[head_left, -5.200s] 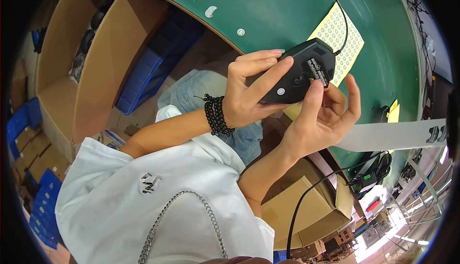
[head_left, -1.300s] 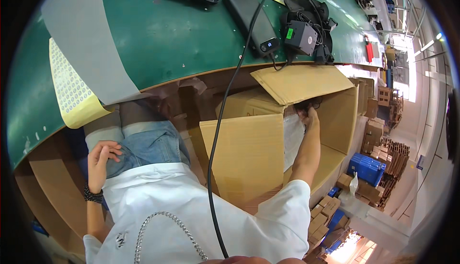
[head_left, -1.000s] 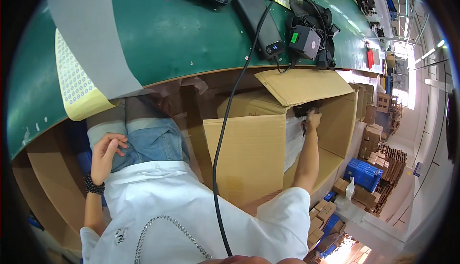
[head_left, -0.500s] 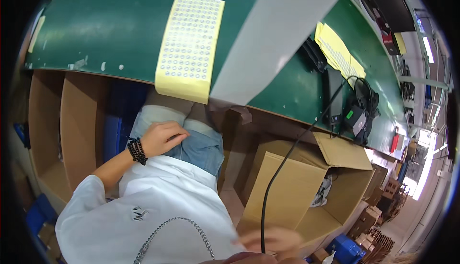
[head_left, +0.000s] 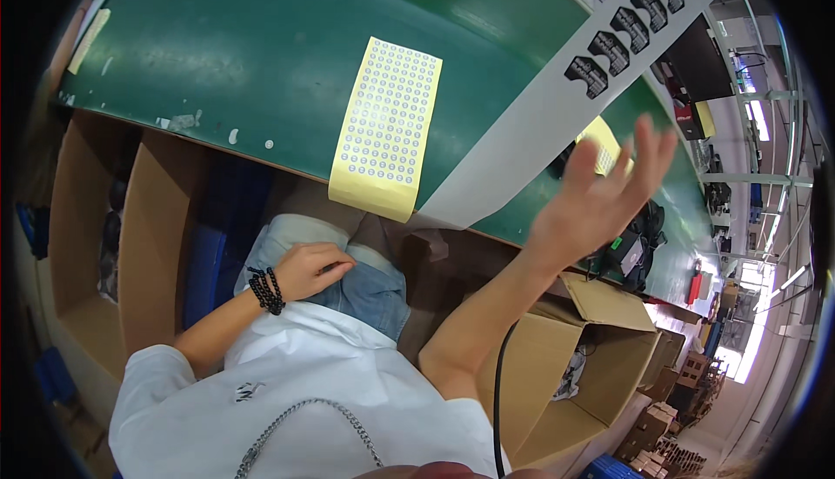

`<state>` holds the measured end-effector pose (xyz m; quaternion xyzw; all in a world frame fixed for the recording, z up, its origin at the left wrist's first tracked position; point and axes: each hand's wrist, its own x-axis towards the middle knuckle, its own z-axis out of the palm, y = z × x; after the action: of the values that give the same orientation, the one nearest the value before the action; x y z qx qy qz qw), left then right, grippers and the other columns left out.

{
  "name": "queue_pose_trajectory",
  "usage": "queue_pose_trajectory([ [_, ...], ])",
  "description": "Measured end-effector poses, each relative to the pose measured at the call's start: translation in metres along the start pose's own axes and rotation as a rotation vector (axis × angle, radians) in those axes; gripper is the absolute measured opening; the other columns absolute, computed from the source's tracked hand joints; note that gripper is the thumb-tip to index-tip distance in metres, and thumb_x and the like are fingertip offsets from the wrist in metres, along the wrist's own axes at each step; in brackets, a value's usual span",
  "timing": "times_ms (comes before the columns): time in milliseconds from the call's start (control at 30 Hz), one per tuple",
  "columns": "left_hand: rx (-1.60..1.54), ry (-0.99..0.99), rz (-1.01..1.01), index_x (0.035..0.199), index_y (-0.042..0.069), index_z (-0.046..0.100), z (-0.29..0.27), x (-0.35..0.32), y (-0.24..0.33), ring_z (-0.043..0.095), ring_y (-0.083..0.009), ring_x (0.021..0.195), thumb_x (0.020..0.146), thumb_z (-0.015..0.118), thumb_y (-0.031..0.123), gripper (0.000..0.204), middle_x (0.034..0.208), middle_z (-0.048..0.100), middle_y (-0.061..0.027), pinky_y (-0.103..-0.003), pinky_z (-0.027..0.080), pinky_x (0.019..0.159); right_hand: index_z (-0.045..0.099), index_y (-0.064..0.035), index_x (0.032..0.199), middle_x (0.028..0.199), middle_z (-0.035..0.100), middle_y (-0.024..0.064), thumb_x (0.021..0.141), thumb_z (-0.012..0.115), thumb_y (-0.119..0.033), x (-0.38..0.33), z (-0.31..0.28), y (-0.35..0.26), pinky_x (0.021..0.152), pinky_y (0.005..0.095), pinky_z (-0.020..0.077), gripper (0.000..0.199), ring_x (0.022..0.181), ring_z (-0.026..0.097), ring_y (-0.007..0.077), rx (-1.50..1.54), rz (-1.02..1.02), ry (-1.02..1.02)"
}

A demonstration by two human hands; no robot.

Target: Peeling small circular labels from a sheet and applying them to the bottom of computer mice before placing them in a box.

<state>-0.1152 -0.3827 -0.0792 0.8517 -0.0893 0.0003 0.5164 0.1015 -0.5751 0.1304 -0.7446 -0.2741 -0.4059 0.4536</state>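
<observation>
My left hand (head_left: 309,272) rests on my lap with its fingers loosely curled, and nothing shows in it. A dark beaded bracelet (head_left: 266,291) is round that wrist. Raised over the right part of the bench, my right hand (head_left: 591,205) has its fingers spread and holds nothing; it is slightly blurred. Beside it a long pale strip (head_left: 513,153) with black labels slants from the bench's front edge up to the upper right. To the left of the strip lies a yellow sheet of small round stickers (head_left: 389,122), its near end overhanging the bench edge.
The green bench (head_left: 235,70) spans the front. More yellow sheets (head_left: 602,135) and a black adapter with cables (head_left: 635,248) lie partly behind my right hand. An open cardboard box (head_left: 539,375) stands below right, with a black cable (head_left: 497,392) before it. Cardboard compartments (head_left: 161,244) are under the bench.
My right hand has risen from low beside my body to above the bench, fingers spread. The view has shifted, and more black labels show on the strip. My left hand stays on my lap.
</observation>
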Motion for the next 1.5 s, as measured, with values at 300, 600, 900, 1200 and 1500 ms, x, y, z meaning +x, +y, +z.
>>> queue_pose_trajectory([
  [300,-0.001,0.078,-0.005,0.099,0.005,0.072,0.004,-0.003,0.000,0.067,-0.0242,0.074,0.093,0.066,0.012,0.011,0.093,0.073,-0.0050,-0.032,0.052,0.069,0.061,-0.0054,0.132,0.116,0.065,0.0080,0.092,0.069,0.003,0.036,0.011,0.025,0.089,0.0234,0.0492,0.041,0.097,0.061,0.0139,0.494,0.290,-0.217],
  [600,0.023,0.059,-0.018,0.100,0.005,0.073,0.001,0.002,0.005,0.069,-0.0250,0.078,0.094,0.066,0.015,0.013,0.094,0.073,-0.0053,-0.032,0.053,0.072,0.067,-0.0036,0.118,0.101,0.065,0.0027,0.089,0.071,0.007,0.040,0.012,0.015,0.083,0.0227,0.0476,0.032,0.087,0.058,0.0108,0.400,0.294,-0.153],
  [900,0.047,0.160,0.157,0.098,0.008,0.070,0.013,-0.004,-0.014,0.068,-0.0250,0.077,0.096,0.063,0.017,0.012,0.096,0.072,-0.0029,-0.033,0.054,0.071,0.064,-0.0090,0.098,0.120,0.064,0.0072,0.088,0.068,0.006,0.001,-0.006,0.035,0.086,0.0260,0.0455,0.018,0.100,0.058,0.0179,0.157,0.206,-0.133],
  [1200,0.047,0.163,0.100,0.098,0.010,0.068,0.013,-0.011,-0.016,0.067,-0.0243,0.075,0.098,0.062,0.018,0.010,0.094,0.071,-0.0025,-0.032,0.054,0.067,0.046,-0.0150,0.085,0.150,0.048,0.0100,0.101,0.059,-0.008,-0.086,-0.003,-0.016,0.114,0.0365,0.0386,0.022,0.141,0.043,0.0288,0.302,0.354,0.204],
  [1500,0.042,0.153,0.100,0.097,0.009,0.069,0.004,-0.007,-0.021,0.066,-0.0235,0.073,0.097,0.063,0.016,0.009,0.091,0.070,-0.0029,-0.031,0.053,0.064,0.048,-0.0129,0.095,0.114,0.058,0.0063,0.101,0.059,-0.011,-0.175,-0.025,-0.055,0.119,0.0462,0.0360,0.013,0.125,0.051,0.0274,0.579,0.483,-0.171],
])
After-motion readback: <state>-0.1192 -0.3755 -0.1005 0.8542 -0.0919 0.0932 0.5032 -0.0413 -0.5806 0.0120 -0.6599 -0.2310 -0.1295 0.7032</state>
